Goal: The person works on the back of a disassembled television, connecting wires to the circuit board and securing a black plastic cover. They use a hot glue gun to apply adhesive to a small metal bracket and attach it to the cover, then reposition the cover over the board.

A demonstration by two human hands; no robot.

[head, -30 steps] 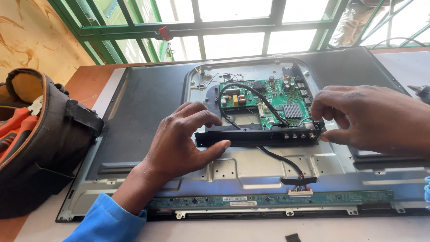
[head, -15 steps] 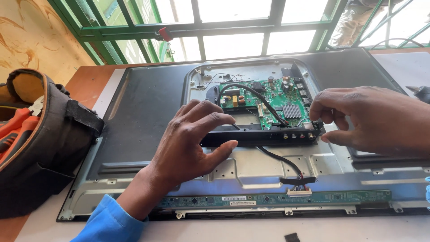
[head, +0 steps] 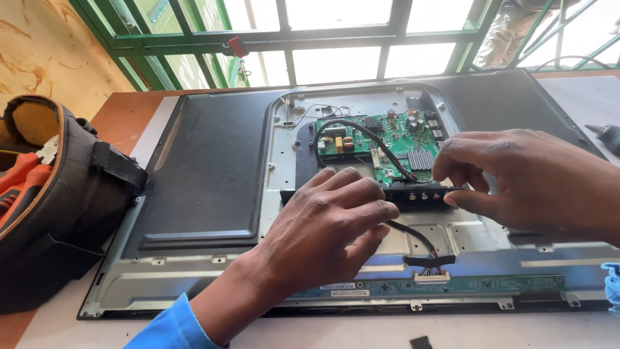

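Observation:
A flat television lies face down on the table with its back cover off. A green circuit board sits in the metal chassis. Below the board runs a black connector strip with round sockets. My left hand rests over the left part of that strip, fingers bent across it. My right hand pinches the strip's right end between thumb and fingers. A black cable runs from the board down to a white plug on the thin lower board.
A black and orange tool bag stands at the left edge of the table. A green-framed window fills the back. A small black piece lies at the table's front edge. A blue object shows at the right.
My left hand has slid right and forward along the strip, covering more of it. My right hand holds the same end, slightly shifted.

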